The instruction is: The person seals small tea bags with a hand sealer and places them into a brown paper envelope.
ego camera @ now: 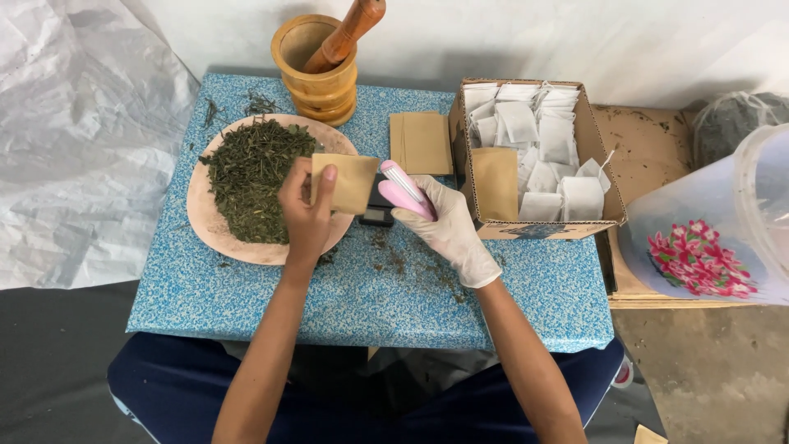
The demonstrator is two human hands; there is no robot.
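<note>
Our bare left hand (306, 215) pinches the flat tan paper pouch (345, 182); at three o'clock, our gloved right hand (444, 224) grips the pink handheld sealer (404, 196).

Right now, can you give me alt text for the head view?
Seen from above, a bare left hand holds a small brown paper pouch while the gloved right hand grips a pink handheld tool at its edge, over a blue speckled table. Around them: a plate of dried green leaves, a wooden mortar and pestle, a box of white sachets.
</note>
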